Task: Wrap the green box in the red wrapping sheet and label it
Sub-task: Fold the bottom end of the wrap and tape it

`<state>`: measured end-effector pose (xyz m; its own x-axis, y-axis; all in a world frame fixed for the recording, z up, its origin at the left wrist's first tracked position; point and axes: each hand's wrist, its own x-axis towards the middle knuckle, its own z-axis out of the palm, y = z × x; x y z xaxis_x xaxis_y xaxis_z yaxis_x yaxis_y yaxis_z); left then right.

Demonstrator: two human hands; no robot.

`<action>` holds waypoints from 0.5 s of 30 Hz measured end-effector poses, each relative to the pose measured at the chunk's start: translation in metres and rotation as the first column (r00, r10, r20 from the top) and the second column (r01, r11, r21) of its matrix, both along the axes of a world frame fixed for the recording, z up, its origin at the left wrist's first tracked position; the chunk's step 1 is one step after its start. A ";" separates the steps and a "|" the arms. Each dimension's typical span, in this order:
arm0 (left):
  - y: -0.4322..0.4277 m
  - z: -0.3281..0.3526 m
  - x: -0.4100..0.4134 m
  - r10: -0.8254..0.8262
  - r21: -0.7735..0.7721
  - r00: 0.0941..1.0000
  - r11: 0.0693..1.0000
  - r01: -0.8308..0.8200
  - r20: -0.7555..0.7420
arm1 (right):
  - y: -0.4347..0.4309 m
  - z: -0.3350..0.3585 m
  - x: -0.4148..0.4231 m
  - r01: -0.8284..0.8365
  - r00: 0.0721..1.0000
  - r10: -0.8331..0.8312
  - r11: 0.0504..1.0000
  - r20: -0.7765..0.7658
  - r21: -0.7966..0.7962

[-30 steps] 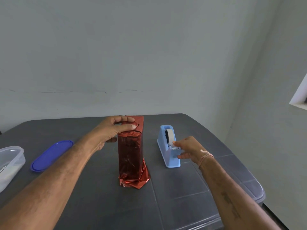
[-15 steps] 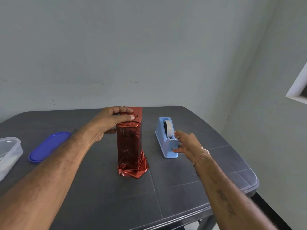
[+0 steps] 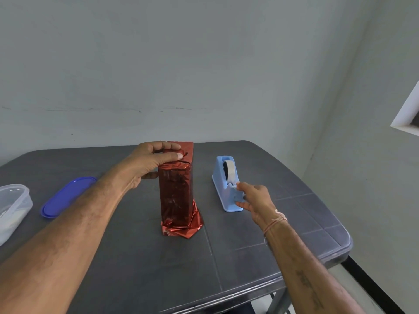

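The box, fully covered by the shiny red wrapping sheet (image 3: 175, 196), stands upright in the middle of the dark table (image 3: 136, 257). No green shows. Loose red foil splays out around its base. My left hand (image 3: 149, 162) grips the folded foil at the top, fingers over the top and thumb on the front face. To the right stands a light blue tape dispenser (image 3: 221, 177) with a white tape roll (image 3: 230, 168). My right hand (image 3: 256, 198) pinches at the dispenser's near cutter end, forefinger on top and thumb below, where the tape strip ends. No label is in view.
A blue oval lid (image 3: 68, 196) lies flat at the left. A clear plastic container (image 3: 13, 205) sits at the far left edge. The table's rounded right corner (image 3: 340, 241) is near my right forearm. Grey walls stand behind and to the right.
My right hand slid from beside the tape roll down to the dispenser's near cutter end. My left hand kept its hold on the box top. The camera tilted slightly.
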<state>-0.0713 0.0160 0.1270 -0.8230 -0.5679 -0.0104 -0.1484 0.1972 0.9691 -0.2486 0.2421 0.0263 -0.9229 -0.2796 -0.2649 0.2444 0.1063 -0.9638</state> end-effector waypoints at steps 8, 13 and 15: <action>-0.003 -0.002 -0.002 -0.004 0.004 1.000 1.000 0.003 0.005 | 0.006 -0.014 0.003 0.051 0.993 -0.040 0.994 -0.114 0.093; -0.004 -0.003 -0.003 -0.001 0.001 1.000 1.000 0.001 0.007 | 0.008 -0.018 0.007 -0.001 1.000 0.000 0.998 -0.015 -0.067; -0.004 -0.003 -0.002 0.000 0.002 1.000 1.000 0.000 0.005 | 0.007 -0.018 0.011 -0.004 0.999 0.012 0.988 0.052 -0.156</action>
